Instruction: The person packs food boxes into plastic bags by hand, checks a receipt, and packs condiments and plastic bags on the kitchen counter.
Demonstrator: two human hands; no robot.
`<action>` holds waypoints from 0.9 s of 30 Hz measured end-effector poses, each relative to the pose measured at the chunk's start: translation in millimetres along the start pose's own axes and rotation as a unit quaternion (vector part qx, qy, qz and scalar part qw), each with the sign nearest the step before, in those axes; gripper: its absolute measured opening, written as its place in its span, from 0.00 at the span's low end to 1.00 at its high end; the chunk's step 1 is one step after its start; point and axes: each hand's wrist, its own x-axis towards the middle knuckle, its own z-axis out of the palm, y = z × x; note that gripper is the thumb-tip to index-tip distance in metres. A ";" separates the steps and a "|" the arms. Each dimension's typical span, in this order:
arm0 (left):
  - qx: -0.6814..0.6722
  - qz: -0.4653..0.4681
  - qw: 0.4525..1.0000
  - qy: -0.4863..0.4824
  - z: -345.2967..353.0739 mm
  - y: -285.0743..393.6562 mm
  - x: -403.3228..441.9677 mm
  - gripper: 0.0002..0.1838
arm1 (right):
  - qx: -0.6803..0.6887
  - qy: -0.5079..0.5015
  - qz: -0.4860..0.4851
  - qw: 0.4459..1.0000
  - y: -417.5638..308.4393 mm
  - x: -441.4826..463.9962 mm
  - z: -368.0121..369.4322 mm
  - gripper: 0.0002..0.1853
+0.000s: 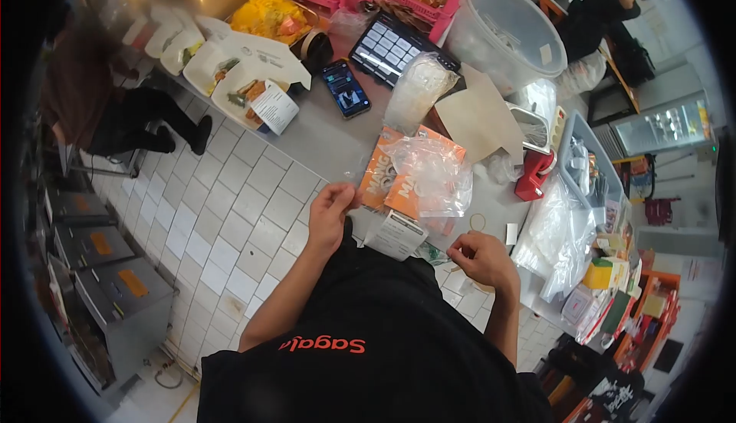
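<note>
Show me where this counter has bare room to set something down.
Widest: the counter strip between the smartphone and orange packages. Smaller: the patch between those packages and the red tape dispenser, with a rubber band on it. It's crowded around the tablet and blue bin.

The paper slip point(398, 236) is printed too small to read; a clear bag point(441, 181) partly hides what look like orange boxes point(376, 168).

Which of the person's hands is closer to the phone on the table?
Left. The left hand is below the phone in the picture, not touching it; the right hand is farther away, across the orange packaging.
</note>
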 end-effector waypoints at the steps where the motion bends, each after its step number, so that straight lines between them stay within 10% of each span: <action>1: -0.035 -0.018 0.999 -0.021 -7.1 1.0 -0.9 0.07 | 0.012 0.021 0.021 0.999 -5.1 -3.2 4.7 0.10; 9: -0.200 -0.086 0.964 -0.156 -7.8 28.8 36.4 0.05 | 0.013 0.291 -0.116 0.950 -32.8 -15.9 32.5 0.06; 20: 0.072 -0.159 0.982 -0.071 0.7 -4.0 48.6 0.09 | 0.079 0.149 0.072 0.983 38.7 17.4 40.5 0.08; 27: 0.374 0.075 0.923 -0.045 -1.1 -11.2 45.0 0.08 | 0.291 0.068 0.096 0.949 62.0 59.1 61.2 0.12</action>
